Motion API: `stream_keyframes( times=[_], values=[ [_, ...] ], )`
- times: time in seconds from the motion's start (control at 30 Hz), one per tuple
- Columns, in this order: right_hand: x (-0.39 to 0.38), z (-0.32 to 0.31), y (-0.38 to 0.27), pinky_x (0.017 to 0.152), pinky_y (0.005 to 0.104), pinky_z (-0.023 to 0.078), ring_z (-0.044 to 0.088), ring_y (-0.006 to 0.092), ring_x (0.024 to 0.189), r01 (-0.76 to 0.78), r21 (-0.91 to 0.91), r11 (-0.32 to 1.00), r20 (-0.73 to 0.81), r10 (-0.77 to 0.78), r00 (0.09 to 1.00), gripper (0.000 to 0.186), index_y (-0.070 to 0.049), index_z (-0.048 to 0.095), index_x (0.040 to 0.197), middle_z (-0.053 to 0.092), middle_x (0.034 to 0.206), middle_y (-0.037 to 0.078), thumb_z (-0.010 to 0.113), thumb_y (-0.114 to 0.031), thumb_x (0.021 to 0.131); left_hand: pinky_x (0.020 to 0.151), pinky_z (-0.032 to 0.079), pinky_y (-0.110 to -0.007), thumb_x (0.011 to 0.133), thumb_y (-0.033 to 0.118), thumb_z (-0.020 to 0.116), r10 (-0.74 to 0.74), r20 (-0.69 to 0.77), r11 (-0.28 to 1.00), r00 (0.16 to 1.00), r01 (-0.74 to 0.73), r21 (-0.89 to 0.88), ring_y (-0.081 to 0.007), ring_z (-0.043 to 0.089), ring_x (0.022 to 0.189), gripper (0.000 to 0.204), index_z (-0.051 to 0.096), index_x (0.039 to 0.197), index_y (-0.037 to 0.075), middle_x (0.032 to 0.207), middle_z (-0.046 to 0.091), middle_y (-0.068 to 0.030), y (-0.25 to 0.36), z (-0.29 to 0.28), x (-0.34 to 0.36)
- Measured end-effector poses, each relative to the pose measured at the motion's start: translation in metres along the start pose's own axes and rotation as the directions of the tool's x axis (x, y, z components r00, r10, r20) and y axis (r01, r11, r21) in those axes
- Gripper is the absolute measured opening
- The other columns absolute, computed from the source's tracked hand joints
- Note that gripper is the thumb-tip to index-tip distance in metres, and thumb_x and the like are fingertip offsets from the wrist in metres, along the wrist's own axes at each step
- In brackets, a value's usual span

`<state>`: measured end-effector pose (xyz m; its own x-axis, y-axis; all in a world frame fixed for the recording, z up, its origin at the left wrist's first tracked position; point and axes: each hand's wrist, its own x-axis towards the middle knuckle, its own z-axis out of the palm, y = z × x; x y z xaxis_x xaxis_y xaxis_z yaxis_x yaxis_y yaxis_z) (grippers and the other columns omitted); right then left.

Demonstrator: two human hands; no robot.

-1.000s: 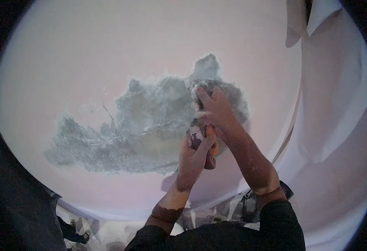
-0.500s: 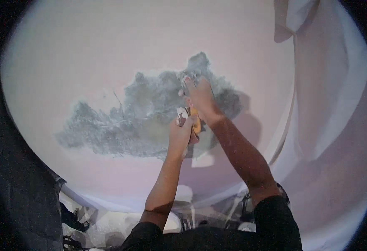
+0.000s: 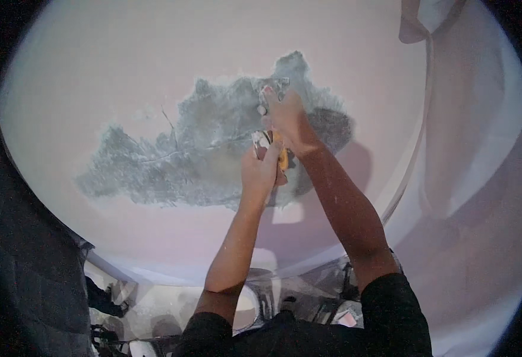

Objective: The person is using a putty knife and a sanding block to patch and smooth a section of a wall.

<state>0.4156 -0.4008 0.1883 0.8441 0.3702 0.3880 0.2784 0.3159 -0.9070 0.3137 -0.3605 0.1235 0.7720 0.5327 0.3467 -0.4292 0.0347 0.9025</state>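
A broad, rough-edged grey patch [image 3: 213,160] spreads over a pale wall [image 3: 154,47]. At its upper right, my right hand [image 3: 290,116] is closed round a flat scraper [image 3: 281,81], whose thin blade edge lies against the grey; its handle is hidden in my fingers. Just below and to the left, my left hand [image 3: 258,169] grips a putty knife [image 3: 283,158] with an orange-yellow and black handle. White filler is smeared on the end of it nearest my right hand. The two hands are close together, and my right forearm throws a shadow on the wall.
Loose pale sheeting [image 3: 463,137] hangs along the right side, beyond the wall's edge. A dark cloth-like surface [image 3: 41,256] borders the left. Below me are a pale round container [image 3: 248,306], a littered floor [image 3: 171,300] and a dark shape like a leg [image 3: 103,297].
The patch and both hands sit higher in the picture, as the view has shifted. The scraper's blade edge shows more plainly. Both hands keep their grips.
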Motion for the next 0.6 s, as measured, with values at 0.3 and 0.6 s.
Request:
stream_keyframes(
  times=[0.3,0.6],
  values=[
    [-0.005,0.001,-0.013,0.04,0.0269,0.038,0.052,0.0142,0.051,-0.049,0.136,0.989,0.054,0.042,0.998,0.021,0.001,0.045,0.099,0.054,0.069,0.007,0.055,-0.017,0.095,0.034,0.038,-0.025,0.09,0.023,0.064,-0.008,0.054,0.994,0.999,0.014,-0.112,-0.0088,0.047,0.038,0.024,0.056,0.08,0.003,0.057,0.052,-0.0015,-0.002,-0.001,0.003],
    [-0.008,0.003,-0.016,0.039,0.0268,0.039,0.052,0.0123,0.05,-0.036,0.12,0.992,-0.011,0.038,0.999,0.02,0.001,0.044,0.097,0.055,0.071,0.007,0.054,-0.015,0.096,0.033,0.036,-0.026,0.088,0.022,0.064,-0.043,0.046,0.997,0.998,0.046,-0.07,-0.0095,0.047,0.041,0.02,0.056,0.08,0.006,0.064,0.054,-0.0015,-0.01,-0.002,0.003]
  ],
)
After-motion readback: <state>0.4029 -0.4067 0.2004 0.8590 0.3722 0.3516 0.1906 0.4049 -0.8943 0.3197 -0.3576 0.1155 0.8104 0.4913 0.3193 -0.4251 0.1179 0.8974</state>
